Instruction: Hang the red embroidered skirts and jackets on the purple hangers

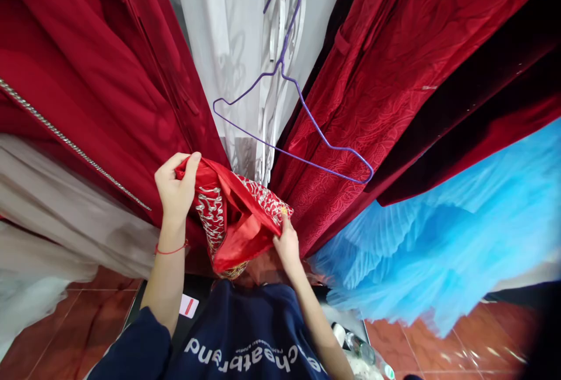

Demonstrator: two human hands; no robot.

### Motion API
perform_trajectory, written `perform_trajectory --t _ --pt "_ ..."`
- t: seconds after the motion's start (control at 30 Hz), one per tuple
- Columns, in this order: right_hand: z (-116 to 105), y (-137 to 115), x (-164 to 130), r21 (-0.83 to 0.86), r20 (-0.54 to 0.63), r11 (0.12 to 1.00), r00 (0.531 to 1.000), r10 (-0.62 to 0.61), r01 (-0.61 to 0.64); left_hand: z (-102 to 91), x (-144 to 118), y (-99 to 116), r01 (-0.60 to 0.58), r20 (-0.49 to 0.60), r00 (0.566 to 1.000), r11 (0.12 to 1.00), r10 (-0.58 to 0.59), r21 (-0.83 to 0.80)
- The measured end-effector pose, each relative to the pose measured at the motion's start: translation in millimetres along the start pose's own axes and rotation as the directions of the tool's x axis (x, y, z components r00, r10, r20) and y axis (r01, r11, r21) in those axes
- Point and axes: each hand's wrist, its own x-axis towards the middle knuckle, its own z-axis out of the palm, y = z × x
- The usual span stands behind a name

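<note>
Between my hands hangs a red satin garment (245,234) with silver and gold embroidery, its smooth lining turned partly outward. My left hand (177,187) pinches one edge of it between thumb and fingers. The opposite edge, near a gold-coloured patch, is gripped by my right hand (288,245). Above the garment a purple wire hanger (280,67) hangs by its hook from a white rack (265,128), with nothing on it. The garment's lower end is folded out of sight near my shirt.
Dark red dresses (127,76) hang on the left, and a patterned red dress (394,58) hangs on the right. Blue ruffled tulle (438,228) spreads at the lower right. Pale fabric (65,204) hangs at left. Bottles (362,348) stand low beside my right arm, above reddish floor tiles (486,333).
</note>
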Motion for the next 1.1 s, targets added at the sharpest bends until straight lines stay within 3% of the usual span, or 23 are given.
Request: perform_trajectory --t 0.07,0.23,0.3,0.4,0.47,0.57,0.63,0.87,0.97,1.0,1.1 --pt "-35.9 6.3 9.5 0.051 0.064 0.998 0.998 0.03 -0.033 -1.9 12.3 -18.1 0.009 0.026 1.0 0.999 -0.008 -0.039" --pt "-118.0 -2.0 35.2 0.215 0.063 0.977 0.998 -0.004 -0.009 0.2 40.3 -58.0 0.126 0.251 0.965 0.975 -0.077 -0.182" --pt "-131.3 -14.6 37.2 0.376 0.031 0.926 0.999 0.011 -0.022 -2.8 46.2 -64.6 0.127 0.295 0.954 0.97 -0.062 -0.206" --pt "-132.0 -37.0 30.9 0.533 -0.044 0.846 0.998 0.037 -0.008 -10.5 49.4 -65.8 0.096 0.398 0.917 0.977 -0.012 -0.192" --pt "-127.8 -50.7 23.5 0.593 -0.076 0.805 0.996 0.046 0.009 -14.7 49.0 -66.2 0.078 0.574 0.819 0.987 0.016 -0.139" --pt "-124.1 -66.5 10.9 0.669 -0.08 0.743 0.995 0.057 0.011 -17.5 46.2 -74.4 -0.012 0.825 0.563 0.999 0.043 -0.044" --pt "-124.2 -74.0 2.7 0.684 -0.065 0.729 0.997 0.042 0.014 -18.0 43.4 -85.0 -0.062 0.889 0.456 0.998 0.035 -0.007" --pt "-138.9 -92.5 -2.0 0.636 -0.153 0.764 0.988 -0.019 0.113 -18.8 43.9 -108.0 0.017 0.946 0.323 1.0 0.009 -0.016" --pt "-151.9 -97.4 3.3 0.667 -0.127 0.741 0.992 0.022 0.069 -17.6 53.8 -109.7 -0.012 0.946 0.322 0.999 0.05 -0.049" --pt "-155.6 -98.8 4.2 0.684 -0.11 0.728 0.993 0.032 0.052 -16.6 58.4 -111.0 -0.007 0.936 0.347 0.999 0.052 -0.053" --pt "-161.9 -104.7 3.5 0.702 -0.071 0.712 0.997 0.032 0.027 -10.4 76.0 -118.2 0.052 0.879 0.478 0.999 -0.012 -0.014"
